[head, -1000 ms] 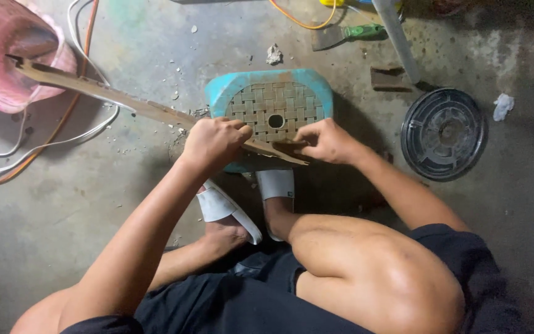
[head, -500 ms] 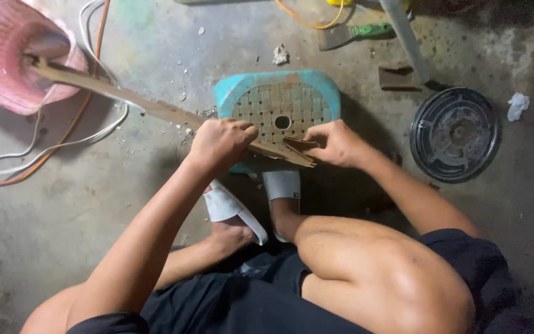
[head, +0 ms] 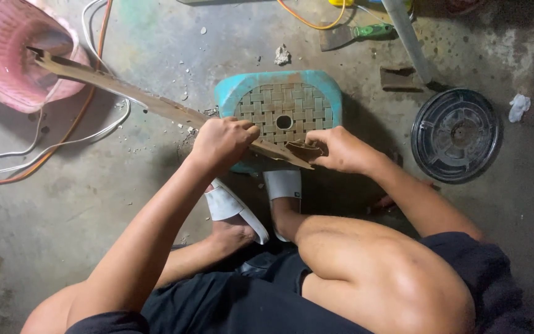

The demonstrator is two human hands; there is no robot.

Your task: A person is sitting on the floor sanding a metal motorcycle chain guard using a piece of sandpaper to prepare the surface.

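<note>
Across the teal stool (head: 332, 93) lies a long, rough brown wooden strip (head: 125, 93), its far end by the pink basket (head: 1, 55). Left hand (head: 220, 142) fisted around it; right hand (head: 335, 148) pinches its near end. Floor: stained grey concrete (head: 63, 216), cables (head: 88, 133), round black lid (head: 457, 135).

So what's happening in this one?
A person sits low on a concrete floor, working a long, rough wooden strip laid across a small turquoise plastic stool. The left hand has a closed grip around the strip near the stool's edge. The right hand presses a small brown piece against the strip's near end; what it is I cannot tell. The strip's far end reaches a pink basket. A round black lid lies to the right.
</note>
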